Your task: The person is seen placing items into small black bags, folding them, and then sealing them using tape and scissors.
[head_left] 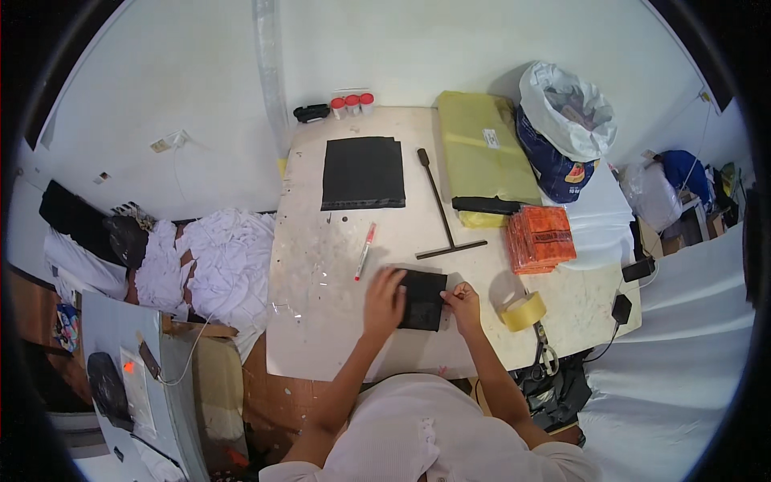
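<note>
Black flat packet [424, 301]: apparently pinched at its right edge by the right hand [463, 307]; covered along its left edge by the left hand [384, 301], cannot tell whether gripping or only resting. Lying on the pale table [317, 345], nearside of the T-shaped tool [438, 202]. Judged light, pliable, slightly slick; best held by opposite edges. Hidden: left edge. Unclear: layering, material.

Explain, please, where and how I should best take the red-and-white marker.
Pinch the marker around its middle, probably from above with the nearer left hand: its slim, straight barrel lies flat, with bare table along both long sides.
</note>
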A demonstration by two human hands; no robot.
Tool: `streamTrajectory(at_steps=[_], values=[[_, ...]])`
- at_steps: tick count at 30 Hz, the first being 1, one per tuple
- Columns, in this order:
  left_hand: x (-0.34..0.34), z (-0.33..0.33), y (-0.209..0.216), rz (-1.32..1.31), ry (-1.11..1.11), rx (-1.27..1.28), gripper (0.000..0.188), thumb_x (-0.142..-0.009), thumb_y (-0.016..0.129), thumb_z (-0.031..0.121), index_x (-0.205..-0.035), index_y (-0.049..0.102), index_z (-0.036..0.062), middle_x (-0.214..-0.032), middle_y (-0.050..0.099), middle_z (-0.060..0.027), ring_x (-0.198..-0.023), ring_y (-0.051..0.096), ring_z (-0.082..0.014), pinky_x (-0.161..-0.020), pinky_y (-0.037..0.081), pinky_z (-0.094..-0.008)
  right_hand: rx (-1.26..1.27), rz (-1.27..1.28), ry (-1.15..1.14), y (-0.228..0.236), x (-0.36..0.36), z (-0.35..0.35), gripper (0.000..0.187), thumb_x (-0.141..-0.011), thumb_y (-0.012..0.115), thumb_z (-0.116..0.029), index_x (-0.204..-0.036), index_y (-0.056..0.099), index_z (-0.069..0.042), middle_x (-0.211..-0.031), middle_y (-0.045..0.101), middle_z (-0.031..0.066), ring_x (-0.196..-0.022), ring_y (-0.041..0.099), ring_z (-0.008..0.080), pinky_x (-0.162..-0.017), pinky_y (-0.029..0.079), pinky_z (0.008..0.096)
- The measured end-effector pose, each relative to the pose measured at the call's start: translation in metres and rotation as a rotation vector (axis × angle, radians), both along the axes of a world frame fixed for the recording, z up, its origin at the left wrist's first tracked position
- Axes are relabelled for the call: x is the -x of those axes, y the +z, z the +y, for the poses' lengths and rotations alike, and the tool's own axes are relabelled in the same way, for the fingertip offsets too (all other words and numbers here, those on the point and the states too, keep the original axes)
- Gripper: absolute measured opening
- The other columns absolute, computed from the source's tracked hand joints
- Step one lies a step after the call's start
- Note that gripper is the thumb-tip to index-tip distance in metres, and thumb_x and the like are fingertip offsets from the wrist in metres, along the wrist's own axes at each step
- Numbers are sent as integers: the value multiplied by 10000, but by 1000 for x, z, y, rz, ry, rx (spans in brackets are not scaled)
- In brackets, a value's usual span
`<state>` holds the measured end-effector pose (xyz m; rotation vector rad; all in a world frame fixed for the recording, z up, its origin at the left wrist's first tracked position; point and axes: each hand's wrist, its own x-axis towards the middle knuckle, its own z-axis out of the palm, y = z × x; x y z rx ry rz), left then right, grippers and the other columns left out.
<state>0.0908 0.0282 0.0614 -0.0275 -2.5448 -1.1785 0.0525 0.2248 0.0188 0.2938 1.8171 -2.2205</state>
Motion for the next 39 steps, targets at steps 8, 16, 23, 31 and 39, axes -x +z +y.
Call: streamTrajectory(at_steps=[8,16,23,31,39], values=[[-10,24,-6,-71,-185,456,539,-833,519,446,-1310,435,210,-1380,349,-119,-1282,286,-322,-1053,183,-507,-69,-90,-2,1,2,-3,251,-768,637,38,-764,437,-113,-688,543,-4,-596,533,91,-538,468,220],[-12,27,-14,24,-126,491,492,-801,571,421,-1240,512,206,-1283,436,-97,-1171,386,-287,-1008,275,-461,-976,757,-198,26,64,-15,211,-767,637,-150,-928,537,-59,-726,585,72,-795,541,269,-718,425,407],[-12,27,-19,59,-137,427,477,-798,589,374,-1239,505,211,-1200,473,-93,-1112,421,-271,-971,327,-422,-1473,648,137,15,113,-25,266,-692,641,-291,-794,598,-49,-730,609,101,-838,545,287,-715,345,446],[-13,27,-21,198,-153,515,406,-792,605,328,-1185,543,248,-1118,493,-47,-979,463,-222,-845,369,-389,-1059,522,276,48,96,-33,302,-691,603,-297,-654,593,2,-601,575,191,-602,581,354,-583,455,419],[-7,32,-23,297,-185,534,344,-778,619,308,-1108,575,218,-1049,500,-39,-909,465,-194,-777,361,-400,-1026,458,304,30,61,-49,298,-666,634,-297,-654,585,-4,-604,584,178,-586,581,350,-561,466,414]])
